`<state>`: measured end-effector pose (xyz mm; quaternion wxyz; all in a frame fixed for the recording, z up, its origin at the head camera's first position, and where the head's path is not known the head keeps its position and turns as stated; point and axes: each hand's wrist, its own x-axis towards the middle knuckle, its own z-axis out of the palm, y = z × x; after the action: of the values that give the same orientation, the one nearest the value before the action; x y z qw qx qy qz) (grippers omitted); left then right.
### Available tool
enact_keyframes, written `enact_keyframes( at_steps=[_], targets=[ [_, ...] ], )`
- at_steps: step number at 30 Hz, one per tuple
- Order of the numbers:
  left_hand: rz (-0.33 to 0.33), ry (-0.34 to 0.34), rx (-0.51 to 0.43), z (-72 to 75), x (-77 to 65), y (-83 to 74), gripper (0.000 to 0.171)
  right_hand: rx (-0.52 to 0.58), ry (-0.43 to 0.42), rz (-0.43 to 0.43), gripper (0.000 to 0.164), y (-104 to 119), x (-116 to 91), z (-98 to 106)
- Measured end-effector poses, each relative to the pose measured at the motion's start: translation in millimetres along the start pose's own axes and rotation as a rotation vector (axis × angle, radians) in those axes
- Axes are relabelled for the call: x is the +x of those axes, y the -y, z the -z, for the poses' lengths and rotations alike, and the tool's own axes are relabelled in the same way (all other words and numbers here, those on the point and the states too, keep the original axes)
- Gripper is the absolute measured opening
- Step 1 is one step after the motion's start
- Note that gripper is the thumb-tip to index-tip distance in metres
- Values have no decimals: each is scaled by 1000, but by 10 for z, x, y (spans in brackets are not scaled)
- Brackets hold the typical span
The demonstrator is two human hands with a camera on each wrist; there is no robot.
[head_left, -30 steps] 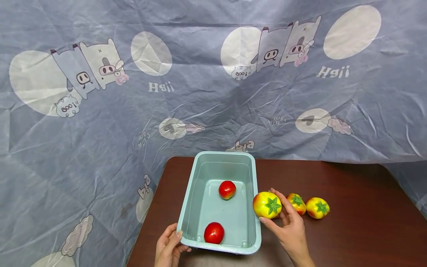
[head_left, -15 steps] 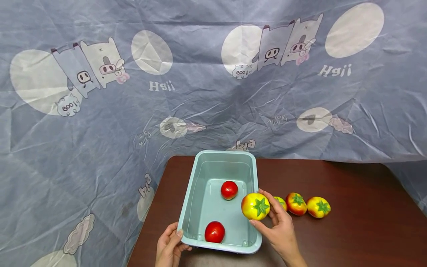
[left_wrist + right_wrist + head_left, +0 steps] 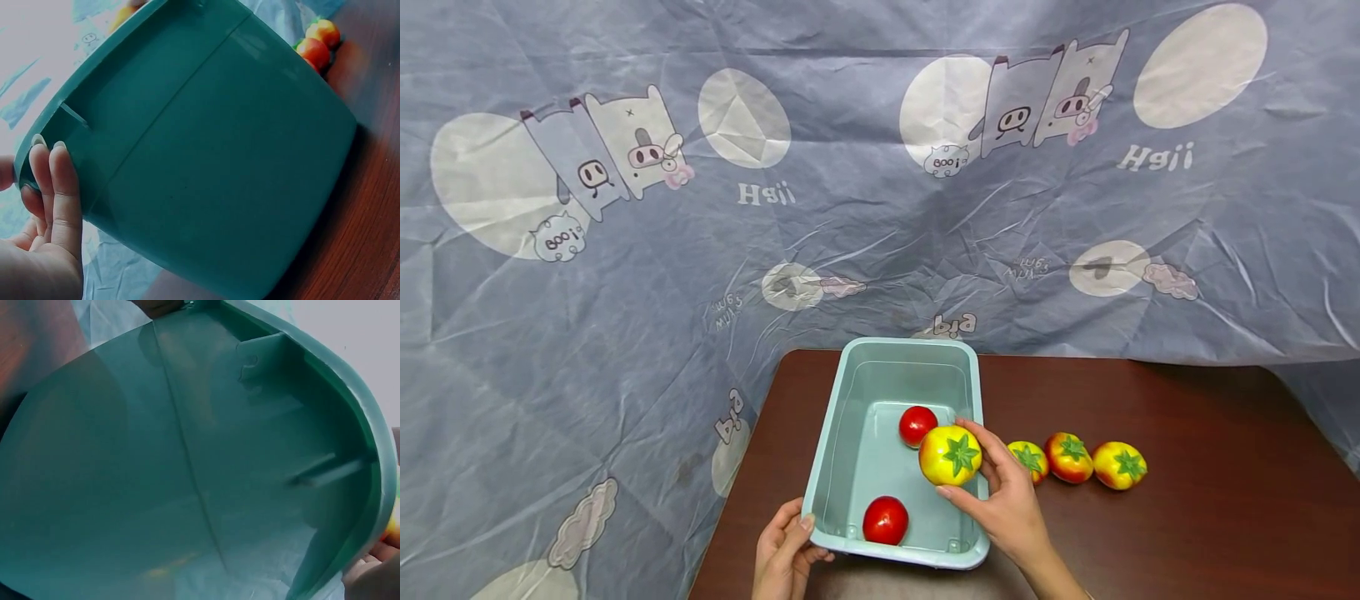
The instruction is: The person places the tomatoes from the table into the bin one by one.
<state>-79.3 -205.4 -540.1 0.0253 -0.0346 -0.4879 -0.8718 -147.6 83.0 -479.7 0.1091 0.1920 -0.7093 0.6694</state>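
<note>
In the head view my right hand (image 3: 1011,508) holds a yellow-and-red fruit (image 3: 951,456), tomato-like with a green star-shaped calyx, between thumb and fingers above the right side of a pale blue-green plastic tub (image 3: 910,377). Inside the tub lie two red fruits, one toward the back (image 3: 917,427) and one at the front (image 3: 885,521). My left hand (image 3: 782,550) grips the tub's near-left corner, thumb over the rim. The left wrist view shows those fingers (image 3: 64,187) under the lip. The tub's outer wall (image 3: 112,462) fills most of the right wrist view.
A row of three similar fruits, left (image 3: 1028,461), middle (image 3: 1069,457) and right (image 3: 1120,465), lies on the dark brown table (image 3: 1210,517) right of the tub. A grey-blue printed cloth (image 3: 865,225) hangs behind and to the left.
My right hand has carried the yellow-and-red fruit leftward, from the tub's right rim to over its inside. The leftmost fruit on the table has come into view. My left hand keeps its grip.
</note>
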Motion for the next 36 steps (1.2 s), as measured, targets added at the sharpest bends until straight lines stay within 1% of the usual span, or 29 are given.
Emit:
enact_keyframes(
  at_steps=[7,11,13,15,17,19,21,23,26,28,33,36],
  targets=[
    [0,19,-6,-9,-6,1,23,-29,46,18,78,-1,84,-52],
    [5,-2,1,-20,-5,-2,21,-61,51,-8,78,2,104,-56],
    [8,-17,9,-25,-3,-4,20,-112,55,-25,77,5,109,-60],
    [10,-26,13,-26,-1,-4,20,-195,61,-27,77,5,112,-66],
    [9,-25,12,-24,-1,-3,20,-279,65,-16,76,3,111,-75],
    [6,-12,3,-18,-3,-1,21,-341,65,-3,75,-1,110,-83],
    [0,4,-7,-12,-6,0,22,-368,64,8,76,-3,109,-90],
    [-3,18,-13,-6,-9,1,23,-374,60,6,76,-3,110,-93],
    [-6,18,-8,1,-11,2,23,-349,56,18,77,-7,109,-94],
    [-2,10,-2,3,-11,2,22,-311,53,22,75,-10,104,-89],
    [-2,3,5,4,-9,3,22,-138,16,32,65,-23,88,-32],
    [-8,12,1,2,-6,3,22,-39,-36,36,57,-52,89,37]
  ],
)
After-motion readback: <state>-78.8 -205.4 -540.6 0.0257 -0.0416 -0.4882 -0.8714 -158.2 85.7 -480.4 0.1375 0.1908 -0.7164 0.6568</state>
